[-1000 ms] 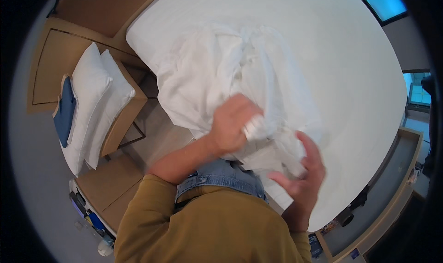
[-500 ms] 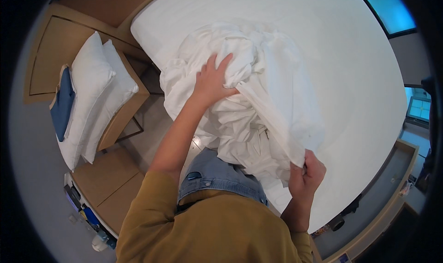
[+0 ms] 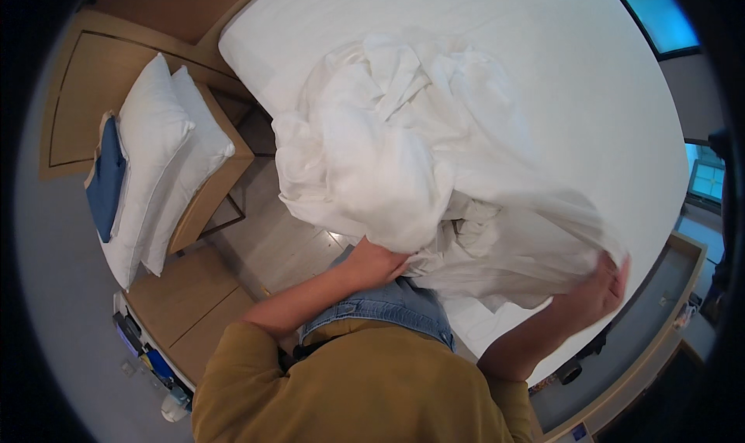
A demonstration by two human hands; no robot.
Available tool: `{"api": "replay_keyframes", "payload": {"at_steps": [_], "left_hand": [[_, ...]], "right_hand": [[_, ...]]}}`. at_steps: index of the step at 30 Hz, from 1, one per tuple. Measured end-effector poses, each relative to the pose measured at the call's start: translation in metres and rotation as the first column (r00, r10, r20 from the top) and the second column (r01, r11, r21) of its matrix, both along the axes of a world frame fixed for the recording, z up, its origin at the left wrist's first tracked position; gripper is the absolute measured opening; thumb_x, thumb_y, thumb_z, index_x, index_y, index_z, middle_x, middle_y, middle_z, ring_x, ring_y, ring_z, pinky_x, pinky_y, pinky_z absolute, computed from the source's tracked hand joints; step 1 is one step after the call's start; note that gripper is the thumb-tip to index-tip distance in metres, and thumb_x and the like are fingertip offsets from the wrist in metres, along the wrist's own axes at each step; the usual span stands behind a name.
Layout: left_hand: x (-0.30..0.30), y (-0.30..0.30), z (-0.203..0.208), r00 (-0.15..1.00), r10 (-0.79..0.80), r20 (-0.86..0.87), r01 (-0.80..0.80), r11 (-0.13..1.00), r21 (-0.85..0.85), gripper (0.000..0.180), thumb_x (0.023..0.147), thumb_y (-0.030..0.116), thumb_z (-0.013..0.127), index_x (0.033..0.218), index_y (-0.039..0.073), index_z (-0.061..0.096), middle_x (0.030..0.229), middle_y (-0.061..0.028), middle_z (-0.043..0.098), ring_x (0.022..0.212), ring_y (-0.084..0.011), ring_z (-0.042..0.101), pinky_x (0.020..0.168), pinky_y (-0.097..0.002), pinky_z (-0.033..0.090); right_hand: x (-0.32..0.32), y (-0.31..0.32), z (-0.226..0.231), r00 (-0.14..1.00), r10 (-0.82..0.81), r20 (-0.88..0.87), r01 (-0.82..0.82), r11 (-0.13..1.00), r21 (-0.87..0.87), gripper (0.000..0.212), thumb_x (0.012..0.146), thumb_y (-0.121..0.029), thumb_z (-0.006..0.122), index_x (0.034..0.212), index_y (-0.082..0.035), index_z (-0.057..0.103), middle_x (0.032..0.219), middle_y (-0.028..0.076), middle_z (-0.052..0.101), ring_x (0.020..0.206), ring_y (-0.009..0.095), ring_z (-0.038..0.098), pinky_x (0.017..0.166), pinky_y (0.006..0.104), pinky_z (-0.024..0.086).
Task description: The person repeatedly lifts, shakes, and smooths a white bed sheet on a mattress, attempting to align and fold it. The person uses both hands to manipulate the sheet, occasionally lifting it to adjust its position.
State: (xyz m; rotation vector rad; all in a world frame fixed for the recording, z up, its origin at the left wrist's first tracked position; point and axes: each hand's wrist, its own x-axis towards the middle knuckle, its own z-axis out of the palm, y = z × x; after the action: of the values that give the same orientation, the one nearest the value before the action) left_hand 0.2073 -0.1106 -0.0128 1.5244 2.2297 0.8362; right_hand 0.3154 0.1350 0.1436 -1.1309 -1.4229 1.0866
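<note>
A large white sheet [image 3: 372,163] lies in a loose, crumpled heap on the bed, its near part spilling over the mattress side. My left hand [image 3: 378,263] is closed on the sheet's near edge, close to my waist, with its fingertips partly hidden by cloth. Out to the right, my right hand [image 3: 601,286] grips another part of the sheet and stretches it away from the heap; this hand is slightly blurred. Between my hands the cloth hangs in folds with a shadowed hollow. Under it is the white-covered mattress [image 3: 574,78].
Two white pillows [image 3: 147,171] stand on a wooden bench [image 3: 248,152] at the left, with a blue cushion [image 3: 106,183] against them. Below is a brown cabinet top [image 3: 182,295]. A screen [image 3: 660,12] is at the far right, and a wooden-edged shelf [image 3: 683,264] runs along the right.
My left hand has come down from the top of the heap to the near edge of the sheet. My right hand has moved right and pulled the cloth wider.
</note>
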Motion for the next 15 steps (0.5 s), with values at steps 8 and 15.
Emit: {"api": "replay_keyframes", "payload": {"at_steps": [8,15], "left_hand": [[-0.023,0.003,0.086,0.747,-0.2,0.634,0.468,0.835,-0.288,0.032,0.088,0.025,0.061,0.116,0.009,0.058,0.12,-0.01,0.059,0.11,-0.0257,0.056,0.091,-0.039,0.045],[-0.063,-0.013,0.09,0.896,0.434,-0.093,-0.444,0.875,-0.192,0.061,0.079,0.028,0.071,0.13,0.004,0.048,0.131,-0.0224,0.047,0.124,-0.0415,0.041,0.104,-0.0452,0.034]], "right_hand": [[0.023,0.006,0.032,0.961,-0.259,0.1,0.236,0.952,0.197,0.036,0.084,-0.021,0.049,0.105,0.007,0.061,0.091,0.014,0.063,0.086,0.019,0.06,0.071,0.032,0.05],[0.036,-0.006,0.03,0.982,-0.155,0.112,0.135,0.977,0.167,0.029,0.089,-0.02,0.047,0.099,0.004,0.061,0.086,0.009,0.061,0.083,0.016,0.057,0.076,0.028,0.044]]}}
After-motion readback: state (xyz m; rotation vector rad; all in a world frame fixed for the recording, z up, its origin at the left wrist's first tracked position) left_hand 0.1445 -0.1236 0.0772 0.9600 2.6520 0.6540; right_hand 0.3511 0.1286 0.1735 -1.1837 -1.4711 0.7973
